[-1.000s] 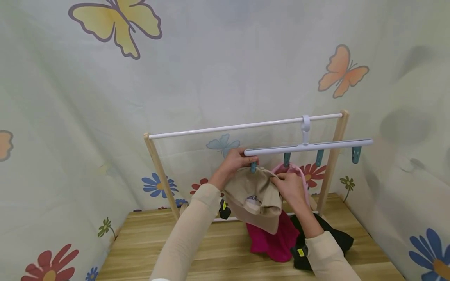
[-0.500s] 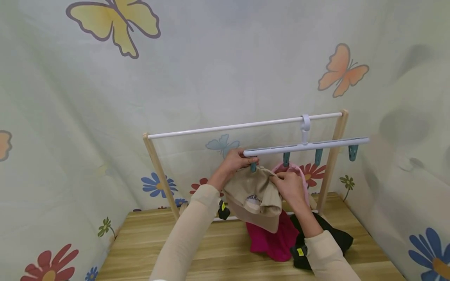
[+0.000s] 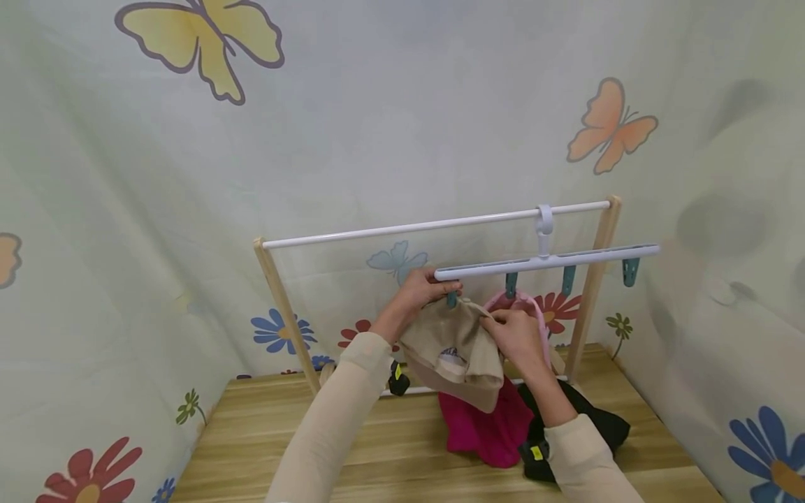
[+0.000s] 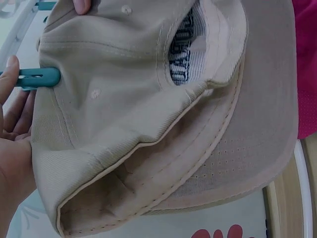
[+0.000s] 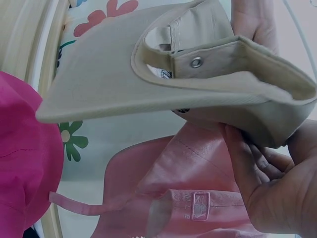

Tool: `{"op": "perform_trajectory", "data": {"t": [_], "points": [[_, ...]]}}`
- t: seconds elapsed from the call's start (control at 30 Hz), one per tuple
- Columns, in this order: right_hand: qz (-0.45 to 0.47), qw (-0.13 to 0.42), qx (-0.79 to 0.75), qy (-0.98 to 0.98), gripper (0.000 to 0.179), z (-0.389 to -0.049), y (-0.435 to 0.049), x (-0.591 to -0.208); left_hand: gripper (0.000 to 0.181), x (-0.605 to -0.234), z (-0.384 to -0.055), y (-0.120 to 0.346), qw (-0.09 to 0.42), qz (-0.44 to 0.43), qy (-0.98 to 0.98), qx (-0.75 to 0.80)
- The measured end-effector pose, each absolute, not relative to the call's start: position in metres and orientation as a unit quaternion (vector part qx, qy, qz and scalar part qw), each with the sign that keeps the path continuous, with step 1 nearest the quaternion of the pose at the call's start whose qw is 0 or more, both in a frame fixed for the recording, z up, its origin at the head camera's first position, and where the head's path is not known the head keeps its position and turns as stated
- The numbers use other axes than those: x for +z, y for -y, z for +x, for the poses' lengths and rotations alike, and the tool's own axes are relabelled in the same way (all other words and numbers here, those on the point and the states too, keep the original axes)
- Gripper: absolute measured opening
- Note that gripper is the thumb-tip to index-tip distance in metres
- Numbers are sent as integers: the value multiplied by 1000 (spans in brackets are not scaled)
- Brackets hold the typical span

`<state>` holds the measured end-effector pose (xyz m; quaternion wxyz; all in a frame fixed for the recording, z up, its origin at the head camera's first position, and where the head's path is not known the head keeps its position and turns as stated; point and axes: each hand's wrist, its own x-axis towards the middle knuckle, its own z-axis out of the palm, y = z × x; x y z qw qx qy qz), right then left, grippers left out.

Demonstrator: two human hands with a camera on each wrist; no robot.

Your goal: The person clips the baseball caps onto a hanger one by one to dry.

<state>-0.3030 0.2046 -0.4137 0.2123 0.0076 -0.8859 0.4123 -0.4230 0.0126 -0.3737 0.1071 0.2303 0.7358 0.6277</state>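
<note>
A beige baseball cap (image 3: pixel 449 342) hangs brim down at the left end of a white clip hanger (image 3: pixel 503 269). My left hand (image 3: pixel 418 290) pinches the teal clip (image 4: pixel 39 78) there, thumb on its near side, other fingers behind. The clip's tip lies over the edge of the cap's crown in the left wrist view. My right hand (image 3: pixel 518 335) grips the cap's right side; in the right wrist view its fingers (image 5: pixel 242 158) press the crown below the strap opening. A pink cap (image 5: pixel 183 183) hangs from the neighbouring clip (image 3: pixel 511 284), partly behind my right hand.
The hanger hooks onto the white rod of a wooden rack (image 3: pixel 434 226). Two more teal clips hang at its right. On the wooden table (image 3: pixel 377 454) lie a magenta hat (image 3: pixel 487 426) and a black cloth item (image 3: pixel 597 419). A patterned curtain surrounds the table.
The hanger's right end has swung slightly. Both hands keep their hold on the clip and the beige cap, nearly unmoved.
</note>
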Motion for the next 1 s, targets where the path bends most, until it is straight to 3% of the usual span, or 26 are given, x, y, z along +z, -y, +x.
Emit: {"op": "perform_trajectory", "data": {"t": [1.0], "points": [[78,119,419,897,45,-297,-194,-428,27,-385,-426,0,83,209,-760,610]]}}
